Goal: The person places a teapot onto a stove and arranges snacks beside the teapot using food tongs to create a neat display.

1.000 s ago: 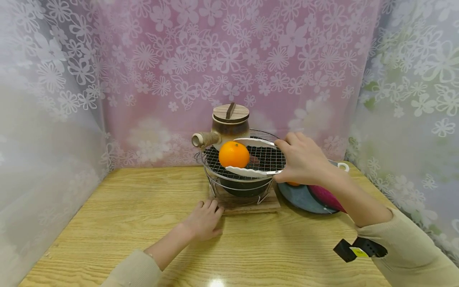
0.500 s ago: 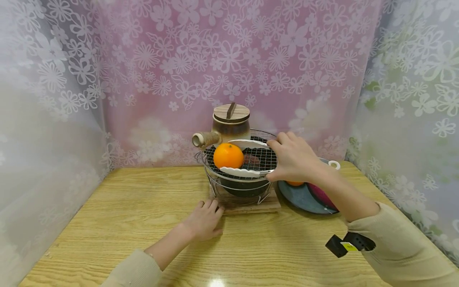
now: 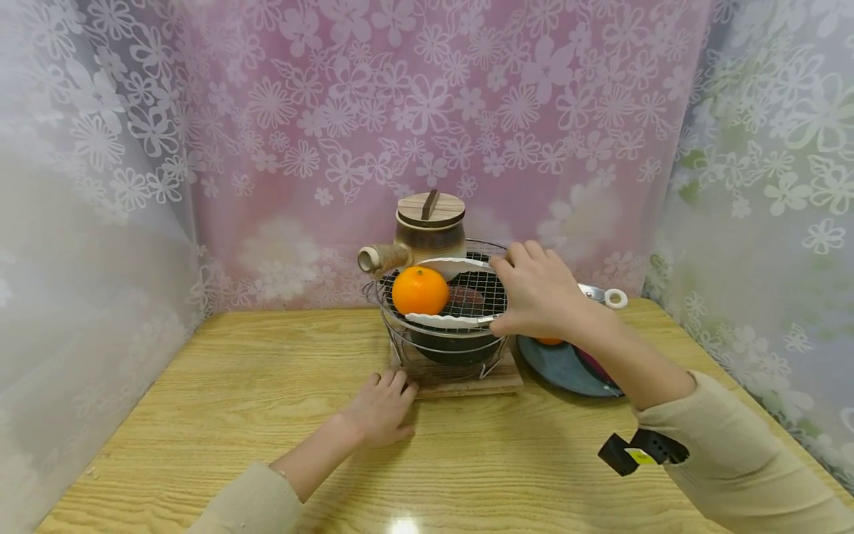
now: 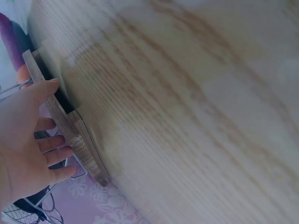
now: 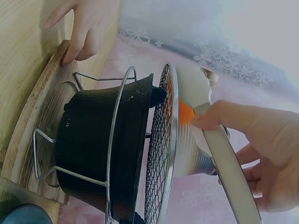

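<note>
My right hand (image 3: 537,293) grips a pair of tongs (image 3: 443,321) with metal arms and white scalloped tips. Between the tips sits an orange (image 3: 420,291), at the left side of the round wire grill mesh (image 3: 490,289). In the right wrist view, thumb and fingers stand on opposite tong arms, and the orange is largely hidden behind a white tip. My left hand (image 3: 380,411) rests at the front left corner of the wooden board (image 3: 467,389) beneath the stove, its fingers touching the board's edge.
A lidded clay pot (image 3: 430,230) with a rope-wrapped handle stands at the mesh's back left. The black stove bowl (image 3: 454,350) sits in a wire frame. On the right, a dark plate (image 3: 567,374) bears another orange fruit (image 3: 550,341) and a purple elongated thing, partly behind my right arm.
My right hand has moved left with the tongs, and the orange has shifted left and slightly down in view, toward the mesh's left side. My left hand stays in place.
</note>
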Tool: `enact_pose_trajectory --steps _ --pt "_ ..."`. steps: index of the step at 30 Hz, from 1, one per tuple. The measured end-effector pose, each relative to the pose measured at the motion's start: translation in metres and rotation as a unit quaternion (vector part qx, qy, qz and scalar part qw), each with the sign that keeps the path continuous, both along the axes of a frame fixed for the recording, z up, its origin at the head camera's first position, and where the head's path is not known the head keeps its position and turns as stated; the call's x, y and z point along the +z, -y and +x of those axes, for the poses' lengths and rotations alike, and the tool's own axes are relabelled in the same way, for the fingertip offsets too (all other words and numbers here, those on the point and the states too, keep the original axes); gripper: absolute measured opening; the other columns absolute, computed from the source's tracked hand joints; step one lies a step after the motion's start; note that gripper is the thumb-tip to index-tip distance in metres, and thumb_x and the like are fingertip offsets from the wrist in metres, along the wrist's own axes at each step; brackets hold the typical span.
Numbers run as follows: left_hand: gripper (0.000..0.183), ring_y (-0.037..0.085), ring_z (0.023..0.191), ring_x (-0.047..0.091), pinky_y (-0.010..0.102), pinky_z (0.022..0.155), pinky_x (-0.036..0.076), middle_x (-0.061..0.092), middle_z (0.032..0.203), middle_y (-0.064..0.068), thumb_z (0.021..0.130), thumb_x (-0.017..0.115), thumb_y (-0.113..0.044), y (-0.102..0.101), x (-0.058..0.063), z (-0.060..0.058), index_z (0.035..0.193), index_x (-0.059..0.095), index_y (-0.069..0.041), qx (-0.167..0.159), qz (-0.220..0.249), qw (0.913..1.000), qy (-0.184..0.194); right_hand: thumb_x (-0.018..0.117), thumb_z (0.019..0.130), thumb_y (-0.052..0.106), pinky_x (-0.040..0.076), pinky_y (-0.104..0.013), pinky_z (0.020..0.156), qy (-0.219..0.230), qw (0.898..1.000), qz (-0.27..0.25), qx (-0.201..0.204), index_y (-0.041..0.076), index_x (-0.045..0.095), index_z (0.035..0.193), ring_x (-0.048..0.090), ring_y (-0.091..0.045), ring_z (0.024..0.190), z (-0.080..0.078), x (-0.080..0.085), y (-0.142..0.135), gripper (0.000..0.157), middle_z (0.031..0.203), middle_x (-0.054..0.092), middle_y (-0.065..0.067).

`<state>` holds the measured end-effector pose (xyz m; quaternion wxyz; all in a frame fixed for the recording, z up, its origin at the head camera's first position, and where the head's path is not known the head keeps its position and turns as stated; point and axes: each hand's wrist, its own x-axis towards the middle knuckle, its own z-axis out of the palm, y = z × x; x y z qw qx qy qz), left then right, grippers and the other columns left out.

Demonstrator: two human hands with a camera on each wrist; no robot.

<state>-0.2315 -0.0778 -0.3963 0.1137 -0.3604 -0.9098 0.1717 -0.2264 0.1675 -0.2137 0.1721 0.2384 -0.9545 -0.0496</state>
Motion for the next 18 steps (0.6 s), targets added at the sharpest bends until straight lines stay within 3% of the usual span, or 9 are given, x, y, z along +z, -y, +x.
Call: enact_pose_trajectory --steps 6,18 --pt "0.064 0.025 0.104 0.046 0.037 0.083 0.04 0.046 0.115 0.01 0.084 0.056 -0.057 -0.0004 0.0006 0.0003 0.125 0.051 -0.009 0.001 0.002 1.0 -0.002 0.075 0.06 0.041 0.036 -0.048 0.083 -0.022 1.0 0.008 0.0 -0.003 0.052 0.122 0.041 -0.034 0.097 0.0003 -0.0011 -0.0003 0.079 0.104 0.047 -0.017" --pt "0.064 0.024 0.103 0.046 0.036 0.081 0.041 0.047 0.114 0.01 0.084 0.055 -0.058 -0.0006 -0.0003 0.0003 0.125 0.052 -0.009 0.0 -0.008 0.9999 -0.012 0.074 0.059 0.043 0.036 -0.048 0.081 -0.012 1.0 0.011 -0.005 -0.003 0.051 0.122 0.04 -0.034 0.098 -0.0008 -0.0006 -0.0008 0.081 0.108 0.047 -0.018"
